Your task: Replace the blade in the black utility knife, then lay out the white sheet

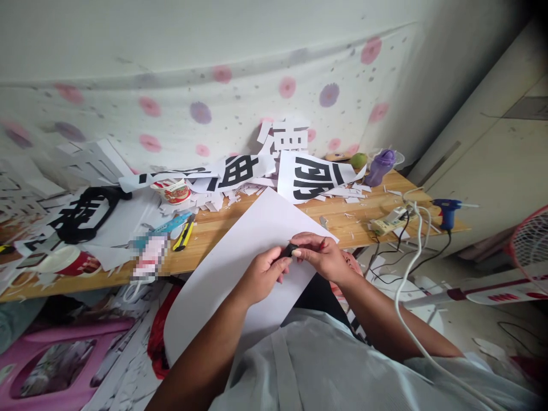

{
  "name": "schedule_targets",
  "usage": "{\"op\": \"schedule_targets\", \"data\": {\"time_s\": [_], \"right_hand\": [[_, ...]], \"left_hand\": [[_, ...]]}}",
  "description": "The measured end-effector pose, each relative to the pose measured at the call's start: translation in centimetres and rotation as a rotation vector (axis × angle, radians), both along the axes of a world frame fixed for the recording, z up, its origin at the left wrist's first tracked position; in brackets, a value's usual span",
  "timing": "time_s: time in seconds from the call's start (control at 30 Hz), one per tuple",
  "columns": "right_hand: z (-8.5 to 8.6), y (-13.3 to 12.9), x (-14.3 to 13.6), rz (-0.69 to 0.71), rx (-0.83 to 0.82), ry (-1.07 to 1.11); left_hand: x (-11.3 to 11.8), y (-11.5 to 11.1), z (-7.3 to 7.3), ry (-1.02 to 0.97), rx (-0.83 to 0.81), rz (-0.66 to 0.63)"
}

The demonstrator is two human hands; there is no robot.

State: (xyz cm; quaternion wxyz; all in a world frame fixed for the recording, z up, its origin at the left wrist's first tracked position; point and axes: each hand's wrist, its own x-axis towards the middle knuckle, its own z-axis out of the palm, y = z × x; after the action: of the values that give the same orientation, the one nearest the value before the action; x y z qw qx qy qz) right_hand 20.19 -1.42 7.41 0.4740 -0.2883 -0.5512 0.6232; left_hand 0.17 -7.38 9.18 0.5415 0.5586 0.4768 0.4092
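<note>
My left hand point(266, 274) and my right hand point(317, 255) meet over a large white sheet point(240, 251). Between their fingertips they pinch a small black object point(290, 250), whose exact kind I cannot make out. The sheet lies partly on the wooden table point(214, 228) and hangs over its front edge towards my lap. Beyond it are white papers printed with bold black characters point(310, 177). A yellow and black cutter point(184, 233) rests to the left of the sheet.
Paper scraps point(214, 200), a noodle cup point(176, 193) and a red cup point(79, 262) are at the left. To the right are a purple bottle point(380, 167), a power strip point(389, 221), a blue glue gun point(447, 212) and a hanging white cable point(398, 302).
</note>
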Motion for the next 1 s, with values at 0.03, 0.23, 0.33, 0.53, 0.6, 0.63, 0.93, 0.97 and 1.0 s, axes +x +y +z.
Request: {"op": "schedule_targets", "data": {"time_s": [0.03,0.23,0.33,0.53,0.6,0.63,0.93,0.97,1.0], "right_hand": [[0.0,-0.2,-0.1,0.006,-0.006,0.010],[0.4,1.0,1.7,-0.009,-0.001,-0.112],[0.0,5.2,5.5,-0.338,0.071,-0.406],[-4.7,11.8,10.7,-0.558,0.217,-1.275],[-6.3,12.3,10.9,-0.560,0.233,-1.318],[-6.9,12.3,10.9,-0.574,0.235,-1.321],[-9.1,11.4,12.1,-0.502,0.607,-1.233],[-9.4,10.8,12.2,-0.402,0.694,-1.241],[-9.6,10.1,12.3,-0.303,0.753,-1.261]], "left_hand": [[0.2,-0.2,0.2,0.016,0.045,0.014],[0.5,-1.2,0.4,0.117,0.154,0.072],[0.4,-1.8,-0.1,0.094,0.082,0.074],[1.0,-2.1,-1.8,0.026,-0.126,0.003],[1.3,-2.1,-2.5,0.011,-0.154,-0.005],[1.5,-2.0,-2.9,0.003,-0.162,-0.012],[1.6,-1.5,-5.0,-0.064,-0.233,-0.013],[1.6,-1.4,-5.1,-0.069,-0.235,-0.013],[1.6,-1.3,-5.3,-0.075,-0.236,-0.014]]}}
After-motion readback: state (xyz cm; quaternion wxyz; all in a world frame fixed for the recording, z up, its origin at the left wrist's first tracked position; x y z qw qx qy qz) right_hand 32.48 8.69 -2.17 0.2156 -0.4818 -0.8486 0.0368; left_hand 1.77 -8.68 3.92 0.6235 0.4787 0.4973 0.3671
